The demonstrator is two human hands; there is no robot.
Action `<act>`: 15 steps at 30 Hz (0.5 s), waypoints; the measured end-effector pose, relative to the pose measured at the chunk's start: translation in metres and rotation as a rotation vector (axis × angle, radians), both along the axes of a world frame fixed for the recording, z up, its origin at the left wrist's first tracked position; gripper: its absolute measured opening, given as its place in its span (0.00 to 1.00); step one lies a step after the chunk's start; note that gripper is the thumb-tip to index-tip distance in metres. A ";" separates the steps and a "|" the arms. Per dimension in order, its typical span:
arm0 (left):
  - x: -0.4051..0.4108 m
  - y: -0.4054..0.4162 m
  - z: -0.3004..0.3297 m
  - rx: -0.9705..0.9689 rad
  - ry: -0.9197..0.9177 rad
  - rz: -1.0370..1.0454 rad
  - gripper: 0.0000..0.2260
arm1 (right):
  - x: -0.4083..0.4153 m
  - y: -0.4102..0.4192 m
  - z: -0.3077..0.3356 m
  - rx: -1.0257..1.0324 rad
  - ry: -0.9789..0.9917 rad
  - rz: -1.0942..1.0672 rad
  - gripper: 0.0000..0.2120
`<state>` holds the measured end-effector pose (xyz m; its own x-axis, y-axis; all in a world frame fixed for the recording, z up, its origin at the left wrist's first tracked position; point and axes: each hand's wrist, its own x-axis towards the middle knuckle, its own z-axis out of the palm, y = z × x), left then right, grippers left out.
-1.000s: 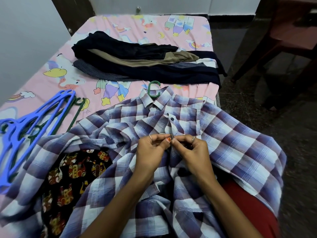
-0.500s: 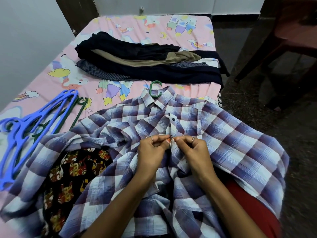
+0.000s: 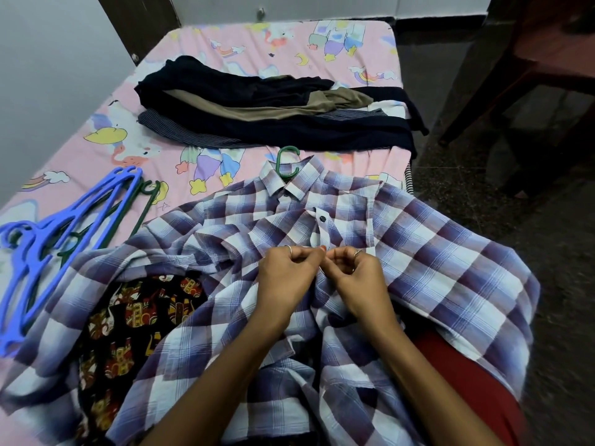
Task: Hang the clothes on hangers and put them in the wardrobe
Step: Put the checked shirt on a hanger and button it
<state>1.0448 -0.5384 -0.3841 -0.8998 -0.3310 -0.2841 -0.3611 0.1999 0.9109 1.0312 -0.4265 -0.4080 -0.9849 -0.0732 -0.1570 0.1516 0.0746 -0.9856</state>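
Pink cartoon-print bedding covers the bed (image 3: pixel 106 162), which fills most of the view, with dark floor at 3 o'clock. Spread over the bed's near half lies the checked shirt (image 3: pixel 428 252), already on a green hanger whose hook (image 3: pixel 287 163) pokes from the collar at 12 o'clock. Toward 12, beyond the hook, sits a pile of dark folded clothes (image 3: pixel 277 114). At 9 o'clock lie spare blue hangers (image 3: pixel 42 239) with green ones beneath. A black patterned garment (image 3: pixel 138 320) shows under the shirt at 8 o'clock.

At centre, the left hand (image 3: pixel 286 278) and right hand (image 3: pixel 357 281) each pinch the shirt's front edge, fingertips nearly meeting just below a fastened dark button (image 3: pixel 323 217).

Judging by this, the step in hand is buttoning the shirt on its hanger; next calls for pushing the button through, then lifting by the hook.

Fingers hide the button being worked. No wardrobe is in view. The hanger's shoulders are covered by cloth.
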 end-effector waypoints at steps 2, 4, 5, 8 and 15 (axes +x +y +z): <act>-0.001 0.003 -0.001 0.011 0.022 0.039 0.06 | 0.003 -0.003 -0.001 0.099 0.072 -0.061 0.04; -0.003 0.006 -0.003 0.034 0.033 0.082 0.07 | 0.005 -0.005 -0.002 0.187 0.152 -0.115 0.02; -0.004 0.008 -0.005 0.048 0.039 0.107 0.06 | 0.006 -0.007 -0.003 0.204 0.180 -0.135 0.02; -0.007 0.013 -0.009 0.071 0.055 0.179 0.04 | 0.009 -0.010 -0.004 0.213 0.239 -0.183 0.02; -0.008 0.021 -0.005 0.286 0.089 0.268 0.05 | 0.011 -0.009 -0.002 0.293 0.452 -0.181 0.02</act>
